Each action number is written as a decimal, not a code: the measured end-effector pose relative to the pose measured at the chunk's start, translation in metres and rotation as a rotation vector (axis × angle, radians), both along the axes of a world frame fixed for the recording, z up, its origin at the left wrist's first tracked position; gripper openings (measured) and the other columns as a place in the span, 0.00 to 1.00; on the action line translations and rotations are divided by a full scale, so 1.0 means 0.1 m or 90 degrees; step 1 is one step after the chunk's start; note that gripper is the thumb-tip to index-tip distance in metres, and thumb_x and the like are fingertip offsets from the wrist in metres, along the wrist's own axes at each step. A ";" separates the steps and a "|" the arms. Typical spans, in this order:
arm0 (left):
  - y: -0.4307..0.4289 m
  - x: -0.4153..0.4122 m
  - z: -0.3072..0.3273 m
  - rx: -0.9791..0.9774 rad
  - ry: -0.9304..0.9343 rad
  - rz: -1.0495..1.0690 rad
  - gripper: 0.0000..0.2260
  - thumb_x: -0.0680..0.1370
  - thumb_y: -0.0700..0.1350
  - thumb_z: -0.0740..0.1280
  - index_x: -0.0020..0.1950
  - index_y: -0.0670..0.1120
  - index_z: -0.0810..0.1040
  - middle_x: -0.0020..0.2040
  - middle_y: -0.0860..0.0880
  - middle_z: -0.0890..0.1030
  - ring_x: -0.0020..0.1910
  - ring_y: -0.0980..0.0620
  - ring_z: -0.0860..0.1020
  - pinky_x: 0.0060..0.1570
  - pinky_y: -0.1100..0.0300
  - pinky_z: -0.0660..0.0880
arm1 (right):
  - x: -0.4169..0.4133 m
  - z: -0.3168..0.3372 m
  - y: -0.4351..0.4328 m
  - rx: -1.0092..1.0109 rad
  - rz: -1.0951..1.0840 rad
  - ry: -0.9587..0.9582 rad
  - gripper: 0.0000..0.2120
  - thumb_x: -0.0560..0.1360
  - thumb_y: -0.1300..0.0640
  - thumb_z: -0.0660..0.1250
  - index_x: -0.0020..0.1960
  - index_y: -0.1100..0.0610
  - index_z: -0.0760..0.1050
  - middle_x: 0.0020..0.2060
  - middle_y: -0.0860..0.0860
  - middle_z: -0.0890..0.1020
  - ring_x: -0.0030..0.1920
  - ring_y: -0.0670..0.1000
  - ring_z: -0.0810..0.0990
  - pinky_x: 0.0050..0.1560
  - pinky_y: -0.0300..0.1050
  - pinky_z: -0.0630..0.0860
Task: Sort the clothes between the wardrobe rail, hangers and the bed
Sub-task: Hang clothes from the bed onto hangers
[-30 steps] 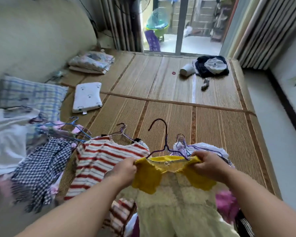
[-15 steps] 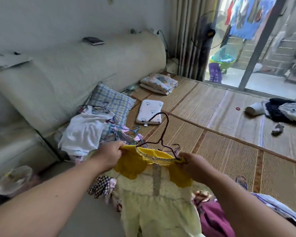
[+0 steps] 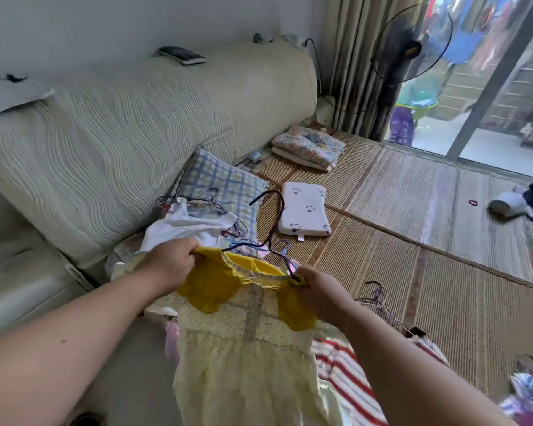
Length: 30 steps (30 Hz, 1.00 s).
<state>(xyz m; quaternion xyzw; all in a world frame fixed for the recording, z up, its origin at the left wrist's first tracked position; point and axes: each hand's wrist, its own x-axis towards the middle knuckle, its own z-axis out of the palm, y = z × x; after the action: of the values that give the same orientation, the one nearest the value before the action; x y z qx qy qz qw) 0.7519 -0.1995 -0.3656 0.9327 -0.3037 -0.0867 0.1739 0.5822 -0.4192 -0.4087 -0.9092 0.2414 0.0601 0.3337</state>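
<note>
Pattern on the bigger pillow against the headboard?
The pillow is blue and pale plaid; the head view shows it.

Bright daylight enters through the glass door (image 3: 490, 118) at upper right, which glares. Edges bend and blur; shadows are soft.

Checked pillow (image 3: 219, 182), small white pillow (image 3: 303, 212) just beside; folded floral blanket (image 3: 310, 147) beyond; black fan (image 3: 410, 44) before curtain (image 3: 348, 56).

Yellow dress (image 3: 246, 358): is hanging from a dark hanger (image 3: 282, 206); left hand (image 3: 170, 262) and right hand (image 3: 319, 295) are gripping its shoulders.
Striped top (image 3: 345, 373): is lying beneath the right forearm.
White garment (image 3: 185, 226): is lying against a checked pillow (image 3: 222, 182).
Small white pillow (image 3: 303, 210): is resting on the woven mat (image 3: 443, 287).
</note>
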 end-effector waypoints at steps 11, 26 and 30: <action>-0.95 1.50 -0.52 0.010 0.025 -0.043 0.07 0.78 0.41 0.60 0.41 0.48 0.72 0.40 0.45 0.75 0.42 0.44 0.73 0.38 0.54 0.64 | 1.27 -0.70 -0.68 0.092 -0.132 -0.024 0.10 0.75 0.58 0.62 0.54 0.48 0.74 0.41 0.49 0.79 0.43 0.53 0.79 0.41 0.44 0.74; -2.30 2.38 -3.01 0.288 0.162 -0.067 0.10 0.80 0.47 0.56 0.57 0.51 0.75 0.59 0.47 0.77 0.57 0.46 0.75 0.57 0.49 0.74 | 2.16 -2.87 -1.76 0.102 -0.159 0.243 0.14 0.78 0.52 0.60 0.63 0.46 0.71 0.52 0.53 0.81 0.51 0.54 0.80 0.49 0.44 0.74; -2.36 2.44 -3.24 0.289 0.197 -0.044 0.15 0.80 0.49 0.59 0.66 0.52 0.71 0.65 0.46 0.72 0.63 0.45 0.72 0.62 0.50 0.71 | 2.32 -3.14 -1.79 0.128 -0.173 0.225 0.17 0.78 0.55 0.59 0.66 0.45 0.69 0.59 0.53 0.79 0.56 0.53 0.78 0.51 0.42 0.71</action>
<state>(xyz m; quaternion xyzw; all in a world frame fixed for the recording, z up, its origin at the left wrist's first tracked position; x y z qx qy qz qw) 0.9959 -0.4357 -0.6895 0.9128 -0.2779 -0.2994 0.0019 0.8139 -0.5984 -0.7225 -0.8060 0.4086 0.1967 0.3805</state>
